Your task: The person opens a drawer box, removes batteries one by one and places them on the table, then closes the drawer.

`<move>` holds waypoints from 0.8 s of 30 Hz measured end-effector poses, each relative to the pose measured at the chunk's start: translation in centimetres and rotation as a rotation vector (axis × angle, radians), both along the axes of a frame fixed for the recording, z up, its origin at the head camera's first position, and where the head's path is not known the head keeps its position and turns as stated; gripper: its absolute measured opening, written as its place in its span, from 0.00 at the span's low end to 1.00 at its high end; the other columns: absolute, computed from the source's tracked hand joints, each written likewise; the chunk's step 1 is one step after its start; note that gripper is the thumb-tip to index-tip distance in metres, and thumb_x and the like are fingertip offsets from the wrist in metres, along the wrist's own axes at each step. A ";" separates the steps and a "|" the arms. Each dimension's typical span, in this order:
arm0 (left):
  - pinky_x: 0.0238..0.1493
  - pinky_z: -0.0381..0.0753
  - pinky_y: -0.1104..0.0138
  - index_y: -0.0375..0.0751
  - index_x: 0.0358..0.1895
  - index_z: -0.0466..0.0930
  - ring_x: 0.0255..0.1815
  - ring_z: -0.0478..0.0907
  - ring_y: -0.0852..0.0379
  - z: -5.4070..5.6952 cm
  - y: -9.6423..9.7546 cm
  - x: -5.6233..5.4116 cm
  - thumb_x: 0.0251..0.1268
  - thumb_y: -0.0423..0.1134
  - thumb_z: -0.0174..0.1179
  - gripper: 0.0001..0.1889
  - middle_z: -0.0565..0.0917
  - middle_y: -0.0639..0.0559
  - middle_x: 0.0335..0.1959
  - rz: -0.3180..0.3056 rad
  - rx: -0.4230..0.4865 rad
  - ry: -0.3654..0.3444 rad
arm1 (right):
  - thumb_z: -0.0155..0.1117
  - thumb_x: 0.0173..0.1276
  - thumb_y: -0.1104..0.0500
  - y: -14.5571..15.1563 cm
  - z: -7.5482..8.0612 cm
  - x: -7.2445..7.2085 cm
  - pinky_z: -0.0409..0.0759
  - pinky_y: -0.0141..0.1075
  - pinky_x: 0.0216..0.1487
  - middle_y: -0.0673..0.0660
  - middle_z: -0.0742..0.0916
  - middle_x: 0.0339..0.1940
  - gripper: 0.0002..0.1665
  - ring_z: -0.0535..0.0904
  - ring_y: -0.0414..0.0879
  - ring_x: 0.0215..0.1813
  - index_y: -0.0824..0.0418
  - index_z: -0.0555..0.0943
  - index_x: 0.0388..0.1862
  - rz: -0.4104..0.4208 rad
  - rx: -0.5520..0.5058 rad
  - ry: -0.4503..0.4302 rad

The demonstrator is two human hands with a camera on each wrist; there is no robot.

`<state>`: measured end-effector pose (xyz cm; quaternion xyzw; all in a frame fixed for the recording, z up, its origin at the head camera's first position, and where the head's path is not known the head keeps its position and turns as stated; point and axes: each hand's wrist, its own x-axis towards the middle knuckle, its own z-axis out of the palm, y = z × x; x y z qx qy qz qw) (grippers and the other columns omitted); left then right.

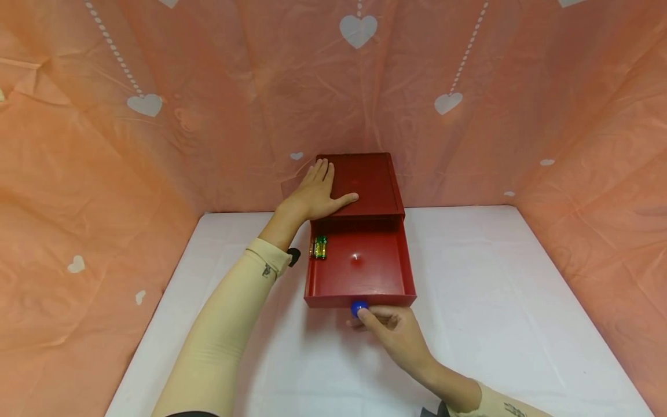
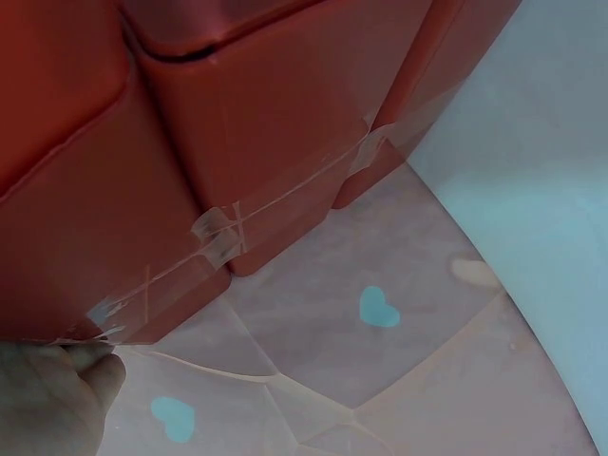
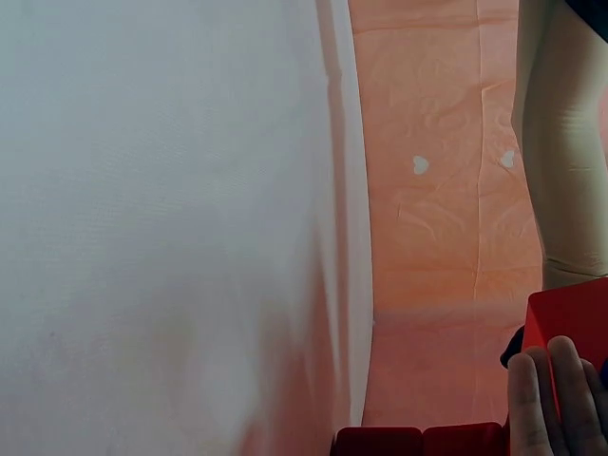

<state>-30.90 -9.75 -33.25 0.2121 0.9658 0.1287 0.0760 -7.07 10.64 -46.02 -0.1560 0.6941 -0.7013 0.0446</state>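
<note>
A red drawer box [image 1: 372, 182] stands at the back of the table, its top drawer [image 1: 377, 269] pulled well out. My left hand [image 1: 315, 196] lies flat on the box's top, fingers spread. With thumb and fingers, my right hand [image 1: 400, 337] pinches the round blue knob [image 1: 357, 307] on the drawer's front. Several green-and-gold batteries [image 1: 319, 248] lie side by side along the drawer's left wall, towards the back. The left wrist view shows the box's stacked side [image 2: 275, 133], with clear tape across it. In the right wrist view, the fingers [image 3: 568, 380] overlap the red drawer front.
A white cloth [image 1: 484, 289] covers the table. Behind the box hangs a peach sheet [image 1: 250, 104] with white hearts, and similar sheets line both sides. The left forearm reaches across the table, left of the drawer.
</note>
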 end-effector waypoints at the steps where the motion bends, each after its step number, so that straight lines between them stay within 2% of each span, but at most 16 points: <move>1: 0.87 0.24 0.60 0.32 0.88 0.34 0.90 0.23 0.48 0.0 0.0 0.0 0.77 0.76 0.43 0.58 0.32 0.38 0.90 -0.001 -0.002 0.000 | 0.64 0.82 0.63 0.0 0.0 0.0 0.89 0.37 0.56 0.58 0.95 0.43 0.12 0.93 0.52 0.48 0.68 0.91 0.50 0.000 0.002 -0.002; 8: 0.87 0.24 0.61 0.33 0.88 0.34 0.90 0.23 0.48 0.1 -0.1 0.0 0.77 0.76 0.43 0.58 0.32 0.38 0.90 0.005 -0.002 -0.001 | 0.69 0.78 0.63 0.1 0.2 0.2 0.89 0.36 0.56 0.64 0.94 0.45 0.11 0.93 0.55 0.49 0.70 0.90 0.51 0.028 0.014 -0.032; 11: 0.87 0.24 0.61 0.33 0.88 0.34 0.90 0.24 0.48 0.2 -0.1 0.1 0.77 0.76 0.44 0.58 0.33 0.38 0.90 0.006 0.001 -0.004 | 0.70 0.77 0.63 0.1 0.2 0.3 0.89 0.35 0.54 0.62 0.94 0.45 0.11 0.93 0.53 0.48 0.69 0.91 0.50 0.047 0.043 -0.027; 15: 0.87 0.25 0.61 0.33 0.88 0.34 0.90 0.24 0.48 0.3 -0.1 0.2 0.77 0.76 0.44 0.58 0.33 0.38 0.90 0.007 0.004 -0.006 | 0.73 0.75 0.63 0.2 0.2 0.4 0.90 0.36 0.52 0.58 0.95 0.45 0.10 0.93 0.52 0.47 0.67 0.92 0.50 0.065 0.091 0.024; 19: 0.87 0.25 0.60 0.33 0.88 0.34 0.90 0.24 0.48 0.2 -0.1 0.2 0.77 0.76 0.43 0.58 0.32 0.38 0.90 0.007 0.001 -0.002 | 0.75 0.74 0.60 0.6 0.6 0.7 0.90 0.38 0.53 0.56 0.94 0.47 0.09 0.93 0.47 0.47 0.62 0.92 0.49 0.089 0.170 0.089; 24: 0.87 0.25 0.60 0.33 0.88 0.34 0.90 0.24 0.48 0.1 -0.1 0.1 0.77 0.77 0.43 0.58 0.33 0.38 0.90 0.007 -0.007 0.002 | 0.76 0.74 0.51 1.3 1.9 1.0 0.89 0.37 0.55 0.46 0.93 0.48 0.09 0.91 0.41 0.48 0.50 0.92 0.49 0.134 0.312 0.075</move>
